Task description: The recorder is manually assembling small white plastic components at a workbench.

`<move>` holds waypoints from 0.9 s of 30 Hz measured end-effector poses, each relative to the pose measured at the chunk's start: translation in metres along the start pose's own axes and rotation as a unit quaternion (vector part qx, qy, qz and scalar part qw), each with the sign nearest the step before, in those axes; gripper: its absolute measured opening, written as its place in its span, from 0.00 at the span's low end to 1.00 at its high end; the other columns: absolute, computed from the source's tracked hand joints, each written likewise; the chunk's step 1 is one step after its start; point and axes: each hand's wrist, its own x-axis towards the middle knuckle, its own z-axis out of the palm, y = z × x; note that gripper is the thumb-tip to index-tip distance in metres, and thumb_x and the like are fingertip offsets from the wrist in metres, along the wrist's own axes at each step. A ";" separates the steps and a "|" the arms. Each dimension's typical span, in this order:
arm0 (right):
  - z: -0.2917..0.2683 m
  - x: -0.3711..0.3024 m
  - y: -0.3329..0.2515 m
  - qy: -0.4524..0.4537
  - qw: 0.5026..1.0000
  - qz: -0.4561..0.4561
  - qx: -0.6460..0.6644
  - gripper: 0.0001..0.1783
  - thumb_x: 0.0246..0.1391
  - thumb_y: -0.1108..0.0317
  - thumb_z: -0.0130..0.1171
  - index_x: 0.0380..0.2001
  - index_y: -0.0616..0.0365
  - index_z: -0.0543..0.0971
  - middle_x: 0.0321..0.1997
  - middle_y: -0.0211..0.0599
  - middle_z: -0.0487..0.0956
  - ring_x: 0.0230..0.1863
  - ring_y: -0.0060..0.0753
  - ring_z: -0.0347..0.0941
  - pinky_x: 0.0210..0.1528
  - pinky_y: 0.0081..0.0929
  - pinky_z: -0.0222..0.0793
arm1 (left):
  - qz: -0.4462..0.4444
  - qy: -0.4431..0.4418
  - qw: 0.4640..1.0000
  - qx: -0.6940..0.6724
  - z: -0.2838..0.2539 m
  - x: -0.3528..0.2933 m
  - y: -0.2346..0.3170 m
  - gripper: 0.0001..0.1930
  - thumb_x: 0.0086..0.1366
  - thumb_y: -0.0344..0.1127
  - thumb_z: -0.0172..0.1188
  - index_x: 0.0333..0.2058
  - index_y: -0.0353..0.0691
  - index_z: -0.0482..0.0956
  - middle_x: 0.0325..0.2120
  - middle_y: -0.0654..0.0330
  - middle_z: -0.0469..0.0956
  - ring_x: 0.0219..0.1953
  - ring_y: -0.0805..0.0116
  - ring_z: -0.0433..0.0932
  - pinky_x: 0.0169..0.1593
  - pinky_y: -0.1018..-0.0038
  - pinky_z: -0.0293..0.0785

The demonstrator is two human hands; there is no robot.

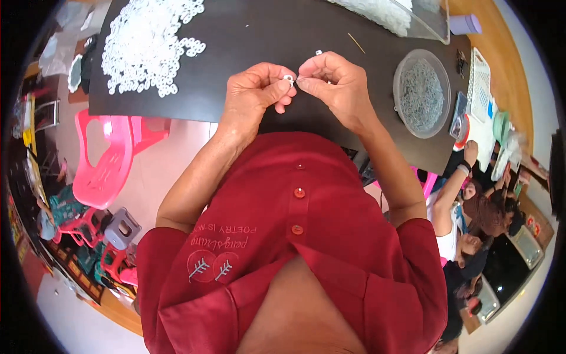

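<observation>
white piece (288,78) pinched in its grip, the left hand (252,93) faces the right hand (341,84), pinching some tiny greyish thing (296,82) i can't make out, over the bench (247,41).

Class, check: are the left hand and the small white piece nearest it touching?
Touching: the head view shows the left hand holding the small white piece at the thumb tip.

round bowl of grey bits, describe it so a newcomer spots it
On the dark table, look right of the person's right hand. The round translucent bowl there holds small grey metallic-looking pieces. Its grey contents set it apart from the bin of white pieces.
</observation>
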 end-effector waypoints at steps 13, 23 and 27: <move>0.044 0.025 -0.011 -0.053 0.996 0.009 0.067 0.08 0.46 0.80 0.59 0.32 0.64 0.75 0.30 0.33 0.78 0.32 0.18 0.74 0.36 0.15 0.70 | 0.077 0.079 0.993 0.041 -0.030 -0.019 0.001 0.05 0.60 0.28 0.56 0.34 0.33 0.76 0.24 0.63 0.76 0.25 0.80 0.72 0.27 0.84 0.69; 0.062 0.038 -0.015 -0.050 0.993 0.041 0.099 0.07 0.46 0.81 0.58 0.31 0.66 0.75 0.30 0.35 0.78 0.31 0.21 0.74 0.35 0.16 0.71 | 0.098 0.129 0.987 0.013 -0.040 -0.018 0.003 0.03 0.61 0.26 0.54 0.31 0.34 0.76 0.21 0.67 0.74 0.22 0.82 0.70 0.24 0.85 0.66; 0.067 0.043 -0.013 -0.048 0.991 0.055 0.114 0.07 0.47 0.81 0.58 0.32 0.66 0.75 0.30 0.36 0.77 0.32 0.21 0.74 0.36 0.17 0.71 | 0.079 0.133 0.985 -0.073 -0.046 -0.018 0.003 0.04 0.61 0.25 0.54 0.32 0.33 0.76 0.22 0.64 0.75 0.23 0.81 0.71 0.24 0.85 0.67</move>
